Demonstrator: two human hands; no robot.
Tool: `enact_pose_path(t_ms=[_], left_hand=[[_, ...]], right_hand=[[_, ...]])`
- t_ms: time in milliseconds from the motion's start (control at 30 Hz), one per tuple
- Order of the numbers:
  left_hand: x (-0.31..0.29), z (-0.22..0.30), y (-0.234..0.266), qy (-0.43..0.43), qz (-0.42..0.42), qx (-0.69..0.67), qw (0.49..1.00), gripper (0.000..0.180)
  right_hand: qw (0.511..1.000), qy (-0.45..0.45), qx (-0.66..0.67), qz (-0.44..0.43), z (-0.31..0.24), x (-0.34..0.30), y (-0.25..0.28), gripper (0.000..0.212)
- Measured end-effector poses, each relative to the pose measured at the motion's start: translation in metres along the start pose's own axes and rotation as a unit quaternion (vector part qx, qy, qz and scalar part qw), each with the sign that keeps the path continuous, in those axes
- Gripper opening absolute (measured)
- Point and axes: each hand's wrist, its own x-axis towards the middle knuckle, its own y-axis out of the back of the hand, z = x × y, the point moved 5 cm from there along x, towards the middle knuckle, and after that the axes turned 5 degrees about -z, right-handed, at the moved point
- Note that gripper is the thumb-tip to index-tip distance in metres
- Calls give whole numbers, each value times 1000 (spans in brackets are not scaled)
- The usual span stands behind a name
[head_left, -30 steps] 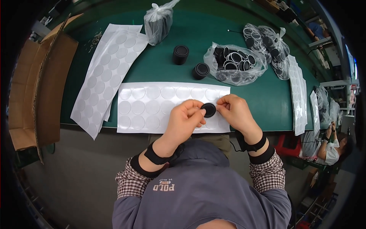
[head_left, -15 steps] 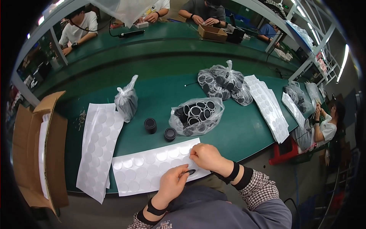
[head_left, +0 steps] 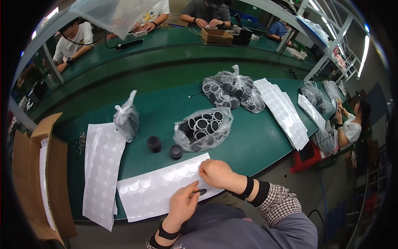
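Note:
A white sheet of round clear stickers [head_left: 153, 195] lies along the table's near edge in front of me. My left hand [head_left: 182, 203] is over its right part, thumb and forefinger pinching a small black ring-like disc [head_left: 201, 192]. Close beside it, my right hand [head_left: 218, 173] is curled at the sheet's far right corner, fingertips pinched together. Whatever those fingertips hold is hidden. Beyond the sheet stand two stacks of black round caps, a left stack [head_left: 154, 143] and a right stack [head_left: 175, 152]. An open clear bag [head_left: 188, 139] of black discs with white rims sits behind them.
More sticker sheets lie at left [head_left: 103, 174] and at right [head_left: 284, 112]. A tied bag [head_left: 126, 120] stands at left, and several filled bags [head_left: 234, 89] at the back. An open cardboard box [head_left: 60, 178] borders the left side. Co-workers sit across and at right, near a red stool [head_left: 304, 159].
The view has shifted, so the table's things appear further left and slightly lower. Both hands keep nearly the same place over the sheet, the left one still pinching the black disc.

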Motion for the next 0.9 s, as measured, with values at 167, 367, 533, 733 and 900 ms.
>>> enact_pose_path(t_ms=[167, 367, 533, 733, 900], left_hand=[[-3, 0, 0, 12, 3, -2, 1000, 11], [-8, -1, 0, 4, -1, 5, 1000, 12], [-10, 3, 3, -50, 23, 50, 997, 18], [-2, 7, 3, -43, 24, 46, 998, 19], [-3, 9, 6, -61, 29, 59, 996, 13]], right_hand=[[1000, -4, 19, -6, 4, -1, -3, 12], [1000, 9, 14, 1, -2, -4, -5, 11], [999, 40, -15, 13, 3, 2, -14, 11], [999, 42, -22, 17, -1, 4, -2, 9], [999, 40, -6, 28, -4, 2, -3, 8]])
